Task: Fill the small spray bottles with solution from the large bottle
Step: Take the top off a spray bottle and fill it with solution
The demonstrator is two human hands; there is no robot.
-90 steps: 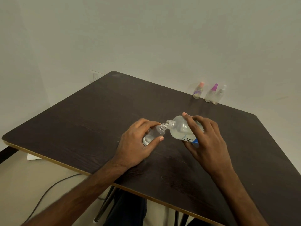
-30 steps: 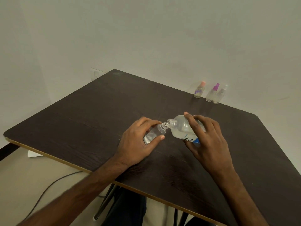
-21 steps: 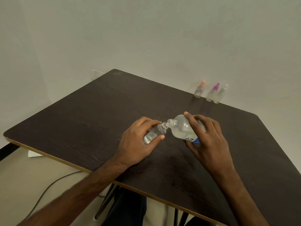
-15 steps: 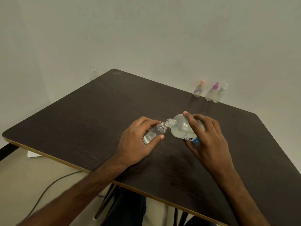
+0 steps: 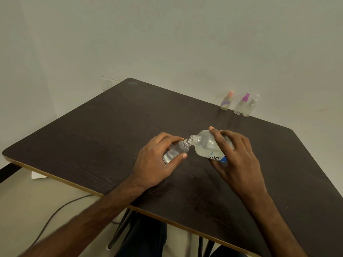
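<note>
Small bottle: my left hand (image 5: 156, 160) is wrapped round the uncapped small spray bottle (image 5: 175, 152), thumb on the near side and fingers over the far side. It is tilted low at the bench (image 5: 92, 138).
Large bottle: my right hand (image 5: 239, 160) grips the large bottle (image 5: 205, 144), tipped left with its open mouth at the small bottle's neck.
Writing: the white label has a blue patch and a few dark letters, too partial to read.
Far edge: three capped spray bottles (image 5: 241, 105) stand by the wall.

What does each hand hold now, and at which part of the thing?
The left hand grips the small bottle around its body. The right hand grips the tilted large bottle around its labelled body.
</note>
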